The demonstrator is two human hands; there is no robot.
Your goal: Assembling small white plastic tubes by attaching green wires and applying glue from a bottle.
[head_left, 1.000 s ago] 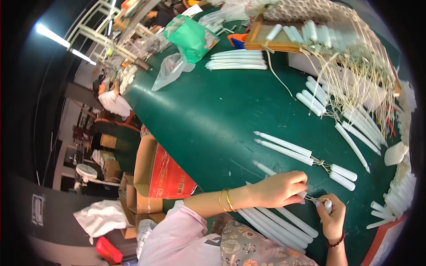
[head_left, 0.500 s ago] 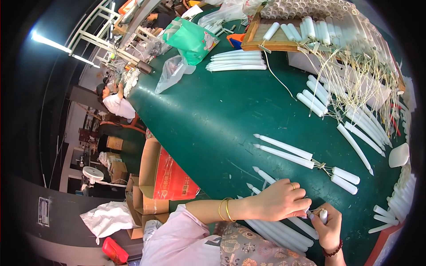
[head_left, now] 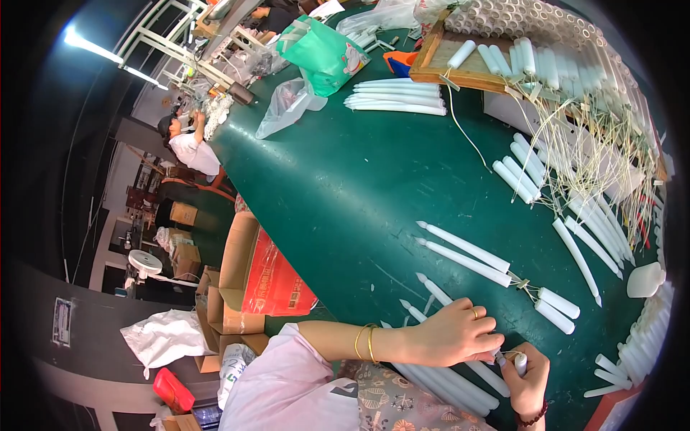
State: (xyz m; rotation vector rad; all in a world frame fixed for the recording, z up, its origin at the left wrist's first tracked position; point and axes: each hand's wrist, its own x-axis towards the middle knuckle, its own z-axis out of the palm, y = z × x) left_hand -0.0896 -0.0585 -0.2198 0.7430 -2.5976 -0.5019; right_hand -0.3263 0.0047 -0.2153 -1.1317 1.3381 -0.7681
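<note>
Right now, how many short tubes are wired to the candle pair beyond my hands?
2: the upper tube and the lower tube beside it, both right of the long candles. None appears hidden.

— What finish has the green tabletop [head_left: 345, 172]?
— Smooth and glossy; the white candles [head_left: 467, 261] at four o'clock look like smooth plastic
— And the tray frame [head_left: 471, 80] at one?
— Looks like wood

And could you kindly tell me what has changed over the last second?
The left hand has moved toward the body, uncovering more of the white candles beneath it, and the hands have come closer together. The right hand still grips its short white tube. The candle pair and green bag stayed put.
</note>
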